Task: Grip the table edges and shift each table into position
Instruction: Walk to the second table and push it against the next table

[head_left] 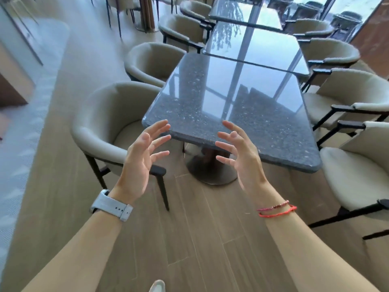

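Evidently empty, left hand (139, 159) and right hand (242, 154) spread fingers (161, 139) wide; table (231, 102) half-hides pedestal (210, 171).

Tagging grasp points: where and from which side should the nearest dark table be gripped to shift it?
Likely the near edge of the nearest table, approached from the open floor end. Chairs flank both sides; it overhangs its central pedestal, so a grip can wrap under.

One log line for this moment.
phase: reach | left hand: open, empty | right hand: open, empty | nearest table: ungripped, askew to next table
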A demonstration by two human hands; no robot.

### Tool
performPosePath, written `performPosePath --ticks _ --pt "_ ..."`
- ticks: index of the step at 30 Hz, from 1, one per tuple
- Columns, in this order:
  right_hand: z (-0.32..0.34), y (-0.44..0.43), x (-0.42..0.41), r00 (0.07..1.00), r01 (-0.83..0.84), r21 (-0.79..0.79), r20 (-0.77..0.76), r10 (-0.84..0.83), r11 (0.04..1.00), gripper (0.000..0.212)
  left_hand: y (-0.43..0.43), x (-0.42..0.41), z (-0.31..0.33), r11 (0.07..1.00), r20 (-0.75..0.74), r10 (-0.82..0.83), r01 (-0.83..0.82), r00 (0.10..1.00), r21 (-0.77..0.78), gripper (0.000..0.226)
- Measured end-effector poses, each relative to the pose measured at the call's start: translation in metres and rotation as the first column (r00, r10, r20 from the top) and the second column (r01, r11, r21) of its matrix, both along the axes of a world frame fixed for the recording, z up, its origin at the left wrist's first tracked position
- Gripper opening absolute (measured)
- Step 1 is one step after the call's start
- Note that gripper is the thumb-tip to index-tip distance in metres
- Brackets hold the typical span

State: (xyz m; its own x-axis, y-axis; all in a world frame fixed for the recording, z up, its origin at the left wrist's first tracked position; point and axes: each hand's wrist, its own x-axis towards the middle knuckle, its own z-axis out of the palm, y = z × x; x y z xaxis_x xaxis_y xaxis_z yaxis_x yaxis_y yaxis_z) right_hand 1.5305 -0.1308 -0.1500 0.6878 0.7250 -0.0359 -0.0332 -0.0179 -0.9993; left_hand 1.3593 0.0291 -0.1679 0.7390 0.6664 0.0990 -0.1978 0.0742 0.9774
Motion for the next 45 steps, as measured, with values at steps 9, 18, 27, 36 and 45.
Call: performPosePath --ticks 9,18,27,36,45 --pt "0.009 0.090 -0.094 0.958 -0.280 -0.025 0.056 0.281 0.960 0.043 0.031 -0.135 0.022 0.956 0.002 0.291 -0.291 0.957 0.026 0.088" --pt "0.008 0.203 -0.274 0.854 -0.520 -0.008 0.003 0.520 0.854 0.049 0.100 -0.336 0.021 0.845 -0.018 0.535 -0.534 0.845 0.046 0.089" --pt "0.005 0.312 -0.420 0.792 -0.611 -0.031 -0.014 0.611 0.791 0.048 0.181 -0.484 0.019 0.776 -0.062 0.630 -0.623 0.774 0.100 0.071" --pt "-0.004 0.434 -0.442 0.810 -0.586 -0.016 -0.024 0.586 0.810 0.044 0.305 -0.505 0.017 0.780 -0.039 0.625 -0.620 0.780 0.086 0.073" --pt "0.010 0.610 -0.429 0.817 -0.575 0.035 -0.033 0.576 0.817 0.044 0.484 -0.483 0.038 0.787 -0.008 0.615 -0.613 0.788 0.069 0.072"
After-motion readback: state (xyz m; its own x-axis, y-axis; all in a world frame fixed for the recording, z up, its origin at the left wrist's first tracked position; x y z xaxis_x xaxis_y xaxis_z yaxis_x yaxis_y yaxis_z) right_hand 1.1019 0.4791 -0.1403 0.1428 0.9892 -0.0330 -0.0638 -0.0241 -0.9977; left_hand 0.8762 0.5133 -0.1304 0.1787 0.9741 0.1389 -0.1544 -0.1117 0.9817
